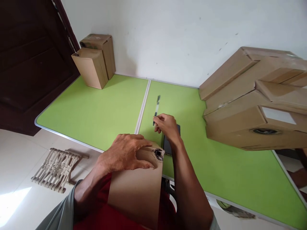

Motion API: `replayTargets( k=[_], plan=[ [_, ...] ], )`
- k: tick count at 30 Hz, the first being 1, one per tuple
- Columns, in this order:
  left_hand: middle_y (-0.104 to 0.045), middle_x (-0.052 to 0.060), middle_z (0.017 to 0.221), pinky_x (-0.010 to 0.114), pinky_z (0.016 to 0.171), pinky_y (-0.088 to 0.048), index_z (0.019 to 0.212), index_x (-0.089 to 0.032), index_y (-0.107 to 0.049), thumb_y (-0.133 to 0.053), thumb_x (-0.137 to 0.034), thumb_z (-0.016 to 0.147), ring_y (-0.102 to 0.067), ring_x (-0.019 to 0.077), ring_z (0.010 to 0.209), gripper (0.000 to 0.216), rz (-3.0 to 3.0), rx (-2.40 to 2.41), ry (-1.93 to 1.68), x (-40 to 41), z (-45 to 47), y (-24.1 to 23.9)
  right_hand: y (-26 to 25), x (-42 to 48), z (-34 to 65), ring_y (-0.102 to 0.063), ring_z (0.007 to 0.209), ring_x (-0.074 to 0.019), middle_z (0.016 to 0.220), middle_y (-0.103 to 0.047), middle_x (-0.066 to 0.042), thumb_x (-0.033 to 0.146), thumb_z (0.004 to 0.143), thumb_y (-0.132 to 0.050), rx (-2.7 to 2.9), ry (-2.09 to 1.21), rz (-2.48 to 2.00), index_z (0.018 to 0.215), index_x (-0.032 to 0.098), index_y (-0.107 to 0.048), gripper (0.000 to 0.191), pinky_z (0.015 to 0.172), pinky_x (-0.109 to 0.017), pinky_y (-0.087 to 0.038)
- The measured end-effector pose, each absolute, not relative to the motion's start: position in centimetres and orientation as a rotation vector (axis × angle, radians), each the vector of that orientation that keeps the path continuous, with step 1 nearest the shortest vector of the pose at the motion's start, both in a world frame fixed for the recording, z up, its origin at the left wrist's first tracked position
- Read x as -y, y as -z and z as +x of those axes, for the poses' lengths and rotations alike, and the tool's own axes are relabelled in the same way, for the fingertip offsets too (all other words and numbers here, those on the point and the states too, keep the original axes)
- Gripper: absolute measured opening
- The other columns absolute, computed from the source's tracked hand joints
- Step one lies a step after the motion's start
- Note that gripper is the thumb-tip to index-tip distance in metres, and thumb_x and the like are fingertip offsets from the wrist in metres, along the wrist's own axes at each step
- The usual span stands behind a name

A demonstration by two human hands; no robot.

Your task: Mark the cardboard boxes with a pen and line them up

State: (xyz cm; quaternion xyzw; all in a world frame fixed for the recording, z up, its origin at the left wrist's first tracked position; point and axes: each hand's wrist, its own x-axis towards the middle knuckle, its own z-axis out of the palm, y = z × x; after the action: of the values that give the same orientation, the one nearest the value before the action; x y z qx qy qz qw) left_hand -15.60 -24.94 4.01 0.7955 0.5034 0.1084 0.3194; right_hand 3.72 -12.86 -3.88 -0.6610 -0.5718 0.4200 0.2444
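My left hand [127, 153] lies over the top of a brown cardboard box [136, 188] that rests against my lap at the table's near edge, fingers curled over its upper rim. My right hand [166, 126] reaches out over the green table [100, 108] and pinches the lower end of a black and white pen [156, 108], which points away from me. A dark phone [168, 145] lies flat on the table just under my right wrist.
Two small cardboard boxes [96, 60] stand at the table's far left corner by the white wall. A stack of larger cardboard boxes [256, 99] fills the right side. A woven stool [56, 169] sits on the pale floor at left. A dark door [31, 57] is behind.
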Motion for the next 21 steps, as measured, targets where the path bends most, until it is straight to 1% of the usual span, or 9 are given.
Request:
replayTargets(
  k=[2, 3, 5, 7, 10, 14, 17, 21],
  plan=[
    [-0.082, 0.002, 0.125, 0.037, 0.096, -0.052, 0.137, -0.034, -0.075, -0.088, -0.045, 0.086, -0.075, 0.0296, 0.118, 0.053, 2.113, -1.325, -0.263, 24.8, -15.6, -3.9, 3.1, 16.3, 5.0, -0.074, 0.069, -0.0187, 0.091, -0.079, -0.006, 0.037, 0.104, -0.059, 1.434, -1.169, -1.581, 0.100, 0.021, -0.064, 0.017, 0.062, -0.031, -0.058],
    [-0.082, 0.003, 0.127, 0.037, 0.096, -0.053, 0.137, -0.032, -0.075, -0.088, -0.046, 0.086, -0.075, 0.0302, 0.118, 0.054, 2.120, -1.327, -0.251, 24.7, -15.6, -3.9, 2.7, 18.2, 5.6, -0.075, 0.071, -0.0181, 0.093, -0.079, -0.005, 0.040, 0.103, -0.060, 1.331, -1.177, -1.440, 0.103, 0.023, -0.063, 0.018, 0.063, -0.030, -0.059],
    [-0.081, 0.005, 0.129, 0.038, 0.096, -0.053, 0.138, -0.028, -0.075, -0.089, -0.046, 0.086, -0.075, 0.0307, 0.119, 0.056, 2.126, -1.338, -0.232, 24.7, -15.6, -3.9, 2.2, 21.7, 6.2, -0.074, 0.071, -0.0174, 0.089, -0.079, -0.002, 0.042, 0.099, -0.070, 1.116, -1.193, -1.136, 0.101, 0.025, -0.067, 0.018, 0.063, -0.029, -0.058],
    [-0.082, 0.005, 0.129, 0.038, 0.095, -0.053, 0.137, -0.027, -0.075, -0.089, -0.047, 0.086, -0.075, 0.0305, 0.119, 0.057, 2.124, -1.350, -0.228, 24.7, -15.6, -3.8, 2.1, 24.7, 6.1, -0.073, 0.071, -0.0165, 0.084, -0.077, -0.001, 0.039, 0.094, -0.081, 0.981, -1.168, -0.933, 0.095, 0.026, -0.073, 0.015, 0.061, -0.028, -0.056],
    [-0.083, 0.004, 0.125, 0.037, 0.093, -0.053, 0.135, -0.027, -0.076, -0.090, -0.049, 0.085, -0.076, 0.0298, 0.117, 0.056, 2.124, -1.364, -0.243, 24.9, -15.6, -3.8, 2.5, 27.6, 5.4, -0.070, 0.071, -0.0160, 0.085, -0.073, 0.000, 0.033, 0.094, -0.083, 0.969, -1.085, -0.899, 0.094, 0.026, -0.078, 0.009, 0.061, -0.029, -0.055],
    [-0.082, 0.005, 0.128, 0.037, 0.095, -0.053, 0.134, -0.027, -0.076, -0.089, -0.049, 0.087, -0.076, 0.0291, 0.119, 0.054, 2.133, -1.360, -0.255, 24.9, -15.6, -3.6, 3.4, 29.1, 4.8, -0.065, 0.069, -0.0155, 0.096, -0.071, -0.002, 0.028, 0.098, -0.078, 1.076, -1.014, -0.925, 0.099, 0.026, -0.079, 0.002, 0.059, -0.031, -0.052],
    [-0.081, 0.004, 0.130, 0.037, 0.096, -0.053, 0.133, -0.028, -0.076, -0.089, -0.049, 0.087, -0.075, 0.0291, 0.121, 0.052, 2.122, -1.367, -0.251, 24.9, -15.5, -3.6, 3.7, 29.4, 4.9, -0.063, 0.068, -0.0143, 0.100, -0.069, -0.002, 0.022, 0.099, -0.075, 1.176, -0.940, -0.969, 0.103, 0.027, -0.078, 0.007, 0.060, -0.031, -0.051],
    [-0.082, 0.004, 0.129, 0.037, 0.096, -0.053, 0.135, -0.027, -0.076, -0.090, -0.049, 0.086, -0.075, 0.0290, 0.121, 0.056, 2.101, -1.371, -0.241, 24.8, -15.5, -3.6, 3.4, 29.4, 4.9, -0.070, 0.085, -0.0196, 0.101, -0.069, -0.003, 0.019, 0.101, -0.073, 1.285, -0.852, -1.017, 0.107, 0.028, -0.077, 0.012, 0.064, -0.031, -0.052]
  ],
)
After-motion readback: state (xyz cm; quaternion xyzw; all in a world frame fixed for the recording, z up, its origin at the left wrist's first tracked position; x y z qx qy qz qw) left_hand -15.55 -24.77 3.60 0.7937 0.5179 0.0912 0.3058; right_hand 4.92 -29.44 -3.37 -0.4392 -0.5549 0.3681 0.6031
